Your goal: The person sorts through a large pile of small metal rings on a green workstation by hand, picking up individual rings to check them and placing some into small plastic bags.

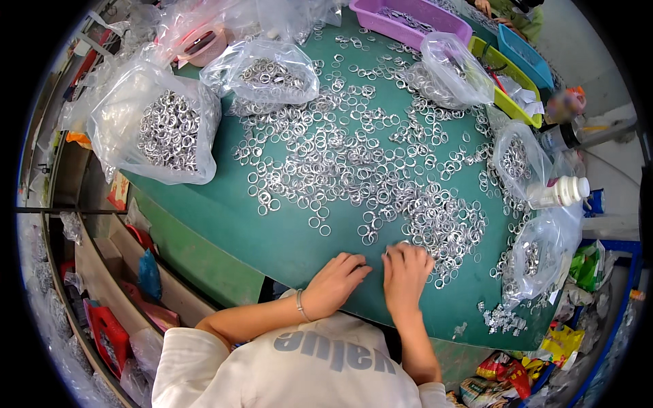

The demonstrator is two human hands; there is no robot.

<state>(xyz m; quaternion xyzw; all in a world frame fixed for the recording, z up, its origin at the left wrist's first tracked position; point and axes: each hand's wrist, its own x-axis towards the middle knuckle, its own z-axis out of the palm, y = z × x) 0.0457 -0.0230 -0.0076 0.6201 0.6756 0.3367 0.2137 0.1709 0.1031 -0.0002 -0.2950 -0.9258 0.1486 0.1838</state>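
Note:
A large spread of silver metal rings (pixel 354 163) covers the middle of the green table (pixel 224 217), densest at its near right end. At that end's near edge is my right hand (pixel 407 275), its fingers bent and close together, fingertips against the outermost rings. My left hand (pixel 335 284) rests by the table's near edge, just left of the right one. Its fingers are curled and point toward the right hand. Whatever either hand pinches is hidden by the fingers or too small to make out.
Clear bags of rings stand at the left (pixel 166 136), back (pixel 272 75) and right (pixel 534 255). A white bottle (pixel 561 192) lies at the right edge. Beyond are a purple basket (pixel 415 27), green basket (pixel 507 95) and blue basket (pixel 524 54). Another person's hand (pixel 484 8) shows far off.

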